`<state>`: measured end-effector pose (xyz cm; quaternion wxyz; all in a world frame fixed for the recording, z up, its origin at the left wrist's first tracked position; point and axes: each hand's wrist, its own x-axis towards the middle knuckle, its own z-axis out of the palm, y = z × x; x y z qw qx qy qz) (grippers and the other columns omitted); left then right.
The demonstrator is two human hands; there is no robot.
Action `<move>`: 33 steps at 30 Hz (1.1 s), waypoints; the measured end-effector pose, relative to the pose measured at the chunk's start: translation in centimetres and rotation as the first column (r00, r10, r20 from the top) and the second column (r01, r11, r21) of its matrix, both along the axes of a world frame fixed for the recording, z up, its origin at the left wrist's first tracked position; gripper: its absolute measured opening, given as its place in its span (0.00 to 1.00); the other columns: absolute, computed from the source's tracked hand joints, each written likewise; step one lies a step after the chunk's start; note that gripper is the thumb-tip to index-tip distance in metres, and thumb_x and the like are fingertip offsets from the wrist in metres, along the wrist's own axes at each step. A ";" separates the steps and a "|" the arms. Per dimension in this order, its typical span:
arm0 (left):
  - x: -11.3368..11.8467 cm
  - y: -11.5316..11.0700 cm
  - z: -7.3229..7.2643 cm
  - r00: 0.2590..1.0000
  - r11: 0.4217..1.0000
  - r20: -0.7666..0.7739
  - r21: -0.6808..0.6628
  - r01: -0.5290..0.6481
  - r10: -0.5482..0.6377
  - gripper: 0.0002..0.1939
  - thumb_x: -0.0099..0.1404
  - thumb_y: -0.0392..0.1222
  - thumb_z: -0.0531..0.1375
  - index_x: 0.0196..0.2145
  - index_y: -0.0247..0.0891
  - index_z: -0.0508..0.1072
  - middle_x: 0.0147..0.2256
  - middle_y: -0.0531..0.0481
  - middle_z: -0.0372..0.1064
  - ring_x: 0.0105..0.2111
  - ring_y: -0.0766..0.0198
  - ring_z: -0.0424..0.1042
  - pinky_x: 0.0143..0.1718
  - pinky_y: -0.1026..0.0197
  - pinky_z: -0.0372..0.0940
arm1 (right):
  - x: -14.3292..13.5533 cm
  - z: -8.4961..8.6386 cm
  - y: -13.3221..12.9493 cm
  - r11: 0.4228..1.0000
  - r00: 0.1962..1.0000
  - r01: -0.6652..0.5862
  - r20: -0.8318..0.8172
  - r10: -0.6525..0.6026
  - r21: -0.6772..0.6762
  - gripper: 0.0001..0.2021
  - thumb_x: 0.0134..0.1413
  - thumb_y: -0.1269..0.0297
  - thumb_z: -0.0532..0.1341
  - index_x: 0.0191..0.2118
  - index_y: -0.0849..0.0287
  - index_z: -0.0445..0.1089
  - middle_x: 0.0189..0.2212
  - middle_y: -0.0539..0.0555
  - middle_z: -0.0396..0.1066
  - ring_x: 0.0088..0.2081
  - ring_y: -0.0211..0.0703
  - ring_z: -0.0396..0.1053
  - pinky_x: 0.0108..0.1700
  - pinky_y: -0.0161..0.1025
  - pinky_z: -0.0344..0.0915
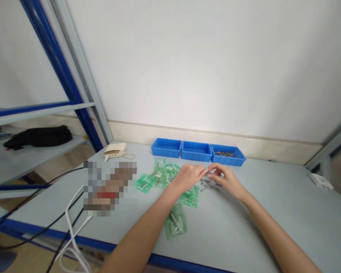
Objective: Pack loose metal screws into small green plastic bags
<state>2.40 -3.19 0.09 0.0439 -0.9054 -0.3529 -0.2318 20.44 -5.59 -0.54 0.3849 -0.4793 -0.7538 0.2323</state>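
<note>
My left hand [190, 176] and my right hand [226, 179] meet fingertip to fingertip above the table. Both have their fingers pinched together. A small dark metal piece, looking like a screw [208, 173], shows at the right fingertips; what the left fingers grip is hidden. Below the hands lie several loose long screws [210, 187] in a small scatter. Left of them, several green-tinted clear bags with screws and pale plugs lie in a cluster, partly under my left wrist. One such bag [176, 222] lies apart, nearer the front edge.
Three blue bins stand along the wall; the right bin [238, 160] holds dark screws, the left bin [166, 153] and middle bin [196, 156] show bare floors. A cream-coloured box [115, 150], a pixelated patch and cables occupy the left side. A white adapter [321, 181] sits far right.
</note>
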 end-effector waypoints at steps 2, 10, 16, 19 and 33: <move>-0.1 0.2 -0.1 1.000 1.000 0.010 -0.003 -0.016 0.016 0.16 0.68 0.42 0.46 0.31 0.37 0.70 0.25 0.50 0.70 0.26 0.65 0.69 0.28 0.66 0.57 | -0.2 -0.1 -0.1 1.000 1.000 0.008 0.008 -0.008 -0.001 0.11 0.52 0.56 0.57 0.34 0.58 0.69 0.28 0.51 0.71 0.25 0.37 0.66 0.30 0.35 0.61; -3.0 2.3 1.2 0.936 0.952 0.176 -0.094 -0.291 0.304 0.23 0.69 0.45 0.41 0.27 0.36 0.70 0.24 0.49 0.70 0.26 0.66 0.68 0.29 0.66 0.55 | -0.6 3.6 5.2 0.998 0.998 0.056 0.023 -0.057 0.036 0.12 0.54 0.56 0.54 0.33 0.60 0.69 0.29 0.53 0.73 0.24 0.38 0.67 0.30 0.36 0.62; -4.6 2.9 1.8 0.900 0.915 0.173 -0.132 -0.381 0.400 0.23 0.69 0.45 0.41 0.26 0.36 0.69 0.25 0.49 0.71 0.27 0.65 0.69 0.30 0.65 0.54 | -0.7 6.0 8.6 0.870 0.812 0.295 0.377 -0.446 0.396 0.11 0.54 0.60 0.57 0.42 0.54 0.70 0.46 0.58 0.68 0.48 0.52 0.61 0.48 0.51 0.53; -4.3 2.9 1.7 0.916 0.923 0.127 -0.099 -0.371 0.381 0.23 0.69 0.45 0.41 0.27 0.36 0.70 0.26 0.48 0.71 0.28 0.64 0.69 0.30 0.65 0.55 | -0.1 4.1 6.9 0.879 0.756 0.249 0.485 -0.439 0.407 0.10 0.55 0.61 0.56 0.41 0.53 0.70 0.47 0.57 0.66 0.46 0.51 0.61 0.46 0.48 0.52; -1.1 1.5 -0.1 0.981 0.983 -0.097 -0.049 -0.175 0.170 0.19 0.67 0.42 0.44 0.30 0.35 0.73 0.29 0.43 0.73 0.30 0.59 0.71 0.32 0.62 0.59 | 1.7 -1.5 1.6 0.972 0.764 0.184 0.602 -0.233 0.143 0.04 0.52 0.66 0.59 0.34 0.55 0.70 0.37 0.52 0.70 0.43 0.47 0.64 0.39 0.40 0.51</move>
